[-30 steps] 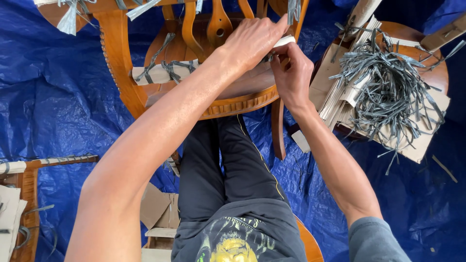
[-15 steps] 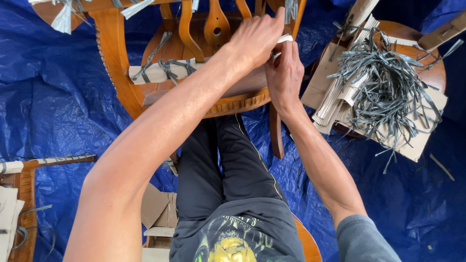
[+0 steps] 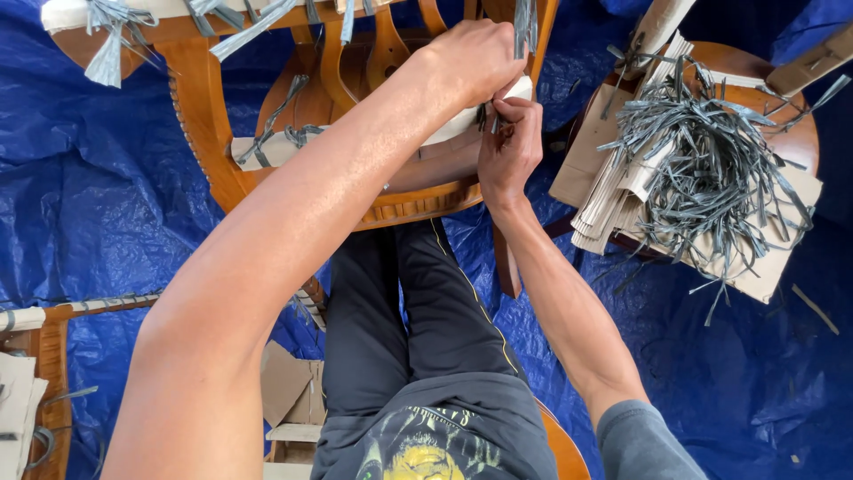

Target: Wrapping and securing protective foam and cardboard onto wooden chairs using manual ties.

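I've got both hands on the wooden chair frame [image 3: 213,133]. Left hand [image 3: 471,58] clenched over the paper padding strip [image 3: 355,142] on the rail; right hand [image 3: 508,147] just below it, pinching a grey strap [image 3: 524,27]. Looks partway: several straps already tied to the left of my hands, big pile of loose straps [image 3: 711,169] to the right, unused.
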